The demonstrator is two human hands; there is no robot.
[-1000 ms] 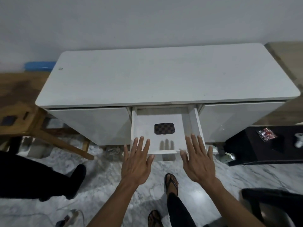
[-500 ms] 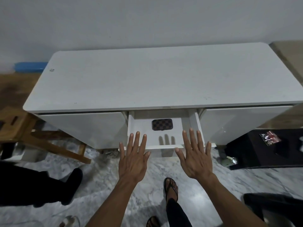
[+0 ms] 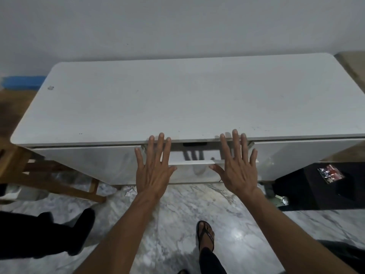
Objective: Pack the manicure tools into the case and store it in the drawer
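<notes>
The white cabinet's middle drawer [image 3: 192,162] stands only a little way out. Just a thin dark edge of the checkered manicure case [image 3: 194,144] shows under the cabinet top; the rest of it is hidden. My left hand [image 3: 153,166] lies flat, fingers spread, against the drawer front's left end. My right hand [image 3: 236,165] lies flat and spread against its right end. Neither hand holds anything.
The white cabinet top [image 3: 177,99] is bare, against a white wall. A wooden stool [image 3: 39,175] stands at the left, a low black table [image 3: 320,184] with a red packet [image 3: 330,173] at the right. Another person's dark legs [image 3: 39,232] are bottom left, my sandalled foot [image 3: 205,234] below.
Both hands have moved forward with the drawer, which has slid most of the way in. The case, fully visible before, is now almost hidden under the cabinet top.
</notes>
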